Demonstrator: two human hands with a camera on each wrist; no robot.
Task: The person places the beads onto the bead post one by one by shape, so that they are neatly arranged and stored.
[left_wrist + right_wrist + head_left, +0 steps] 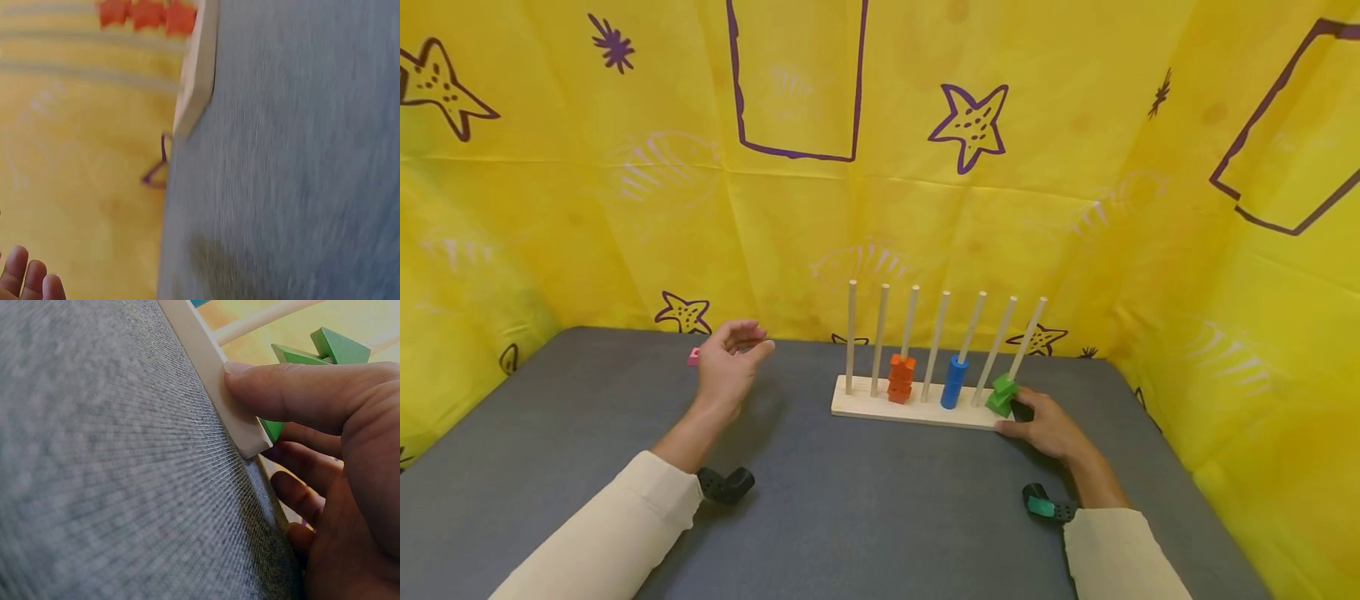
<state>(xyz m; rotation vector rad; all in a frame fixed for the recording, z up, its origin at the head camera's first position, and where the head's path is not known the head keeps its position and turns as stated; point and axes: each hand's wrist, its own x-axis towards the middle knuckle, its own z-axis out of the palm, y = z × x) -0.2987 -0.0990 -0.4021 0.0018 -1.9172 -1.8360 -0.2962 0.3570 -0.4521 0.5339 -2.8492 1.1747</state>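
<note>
A wooden peg stand (880, 407) with several upright rods stands at the back of the table. Orange star-shaped blocks (901, 379), blue round blocks (953, 383) and green triangular blocks (1002, 396) are threaded on three of the rods. My right hand (1045, 425) grips the stand's right end; in the right wrist view the thumb (281, 390) presses the base's front edge, and the other fingers lie behind it. My left hand (727, 371) is raised left of the stand, fingers loosely bent and nothing visible in them. Its fingertips (34, 278) show in the left wrist view.
A pink block (694, 357) lies on the grey table (865, 508), partly hidden behind my left hand. Yellow patterned cloth (850, 208) hangs behind and along the sides of the table. Black devices (726, 485) are worn at both wrists.
</note>
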